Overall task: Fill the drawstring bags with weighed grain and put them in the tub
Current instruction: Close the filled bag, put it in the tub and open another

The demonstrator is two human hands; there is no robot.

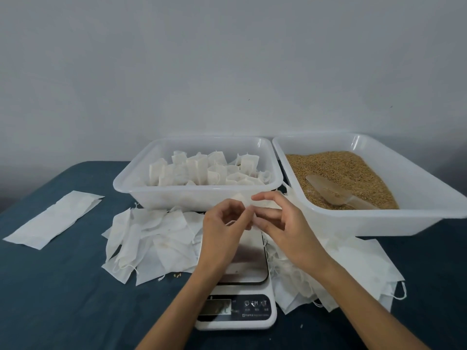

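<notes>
I had my left hand (222, 223) and right hand (275, 221) pinching a small white fabric drawstring bag (246, 202) above the white kitchen scale (242, 286), just before the translucent plastic tub (197, 195). I judged spreading its mouth fully would save spilled grain (341, 170).

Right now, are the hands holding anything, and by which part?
Both hands hold one small white drawstring bag above the scale. The left hand and right hand pinch it at its top edge, near the string; the exact grip is partly hidden.
</notes>
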